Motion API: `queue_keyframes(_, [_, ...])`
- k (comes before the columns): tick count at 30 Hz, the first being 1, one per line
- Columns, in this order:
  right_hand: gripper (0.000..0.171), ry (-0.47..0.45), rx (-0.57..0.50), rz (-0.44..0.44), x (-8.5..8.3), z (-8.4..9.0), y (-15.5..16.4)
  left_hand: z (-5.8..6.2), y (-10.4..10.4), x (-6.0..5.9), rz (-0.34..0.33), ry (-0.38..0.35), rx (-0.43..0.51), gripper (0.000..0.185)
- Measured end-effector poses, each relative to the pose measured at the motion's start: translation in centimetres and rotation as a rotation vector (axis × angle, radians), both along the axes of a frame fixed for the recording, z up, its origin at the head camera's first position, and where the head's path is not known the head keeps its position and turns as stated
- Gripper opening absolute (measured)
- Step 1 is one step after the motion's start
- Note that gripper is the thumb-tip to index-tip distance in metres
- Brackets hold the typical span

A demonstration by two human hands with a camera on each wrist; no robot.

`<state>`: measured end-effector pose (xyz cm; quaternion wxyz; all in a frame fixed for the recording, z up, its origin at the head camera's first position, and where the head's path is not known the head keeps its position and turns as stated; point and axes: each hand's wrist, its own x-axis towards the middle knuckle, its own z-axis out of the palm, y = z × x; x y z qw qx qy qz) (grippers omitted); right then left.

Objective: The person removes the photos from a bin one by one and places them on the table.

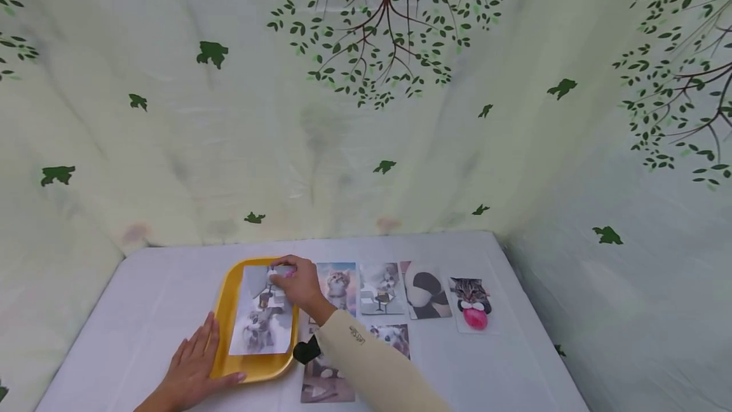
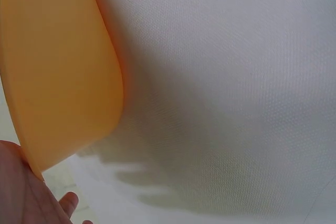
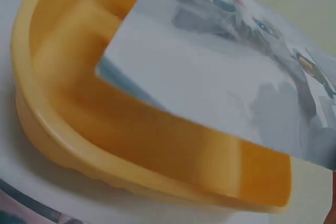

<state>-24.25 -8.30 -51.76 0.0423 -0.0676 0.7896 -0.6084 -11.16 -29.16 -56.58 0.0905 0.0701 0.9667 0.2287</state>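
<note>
My right hand pinches a picture card at its top edge, over the yellow tray. Printed on the card is a grey-and-white kitten. In the right wrist view the card slants above the hollow of the tray, one corner lifted off the tray floor. At the tray's left side, my left hand lies with straight fingers along the rim, its thumb by the front edge. The left wrist view shows part of that hand against the tray's outer wall.
Right of the tray lie several picture cards: a kitten card, a kitten-and-chair card, a black-and-white one and a cat card with a pink ball. My right sleeve partly covers nearer cards. A leaf-printed curtain backs the table.
</note>
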Motion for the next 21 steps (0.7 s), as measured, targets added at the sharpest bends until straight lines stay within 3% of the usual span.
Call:
queue_keyframes(9, [0.016,0.015,-0.043,0.006,0.4,1.1,3.7,0.1,0.2,0.1,-0.005,0.018,-0.015,0.125])
queue_keyframes(16, [0.018,-0.023,-0.115,-0.004,1.8,0.1,7.7,-0.1,0.2,0.3,-0.031,0.098,-0.012,0.124])
queue_keyframes(21, [0.021,-0.004,-0.124,-0.018,2.9,-0.6,10.8,-0.1,0.0,0.2,-0.029,0.074,0.02,0.123])
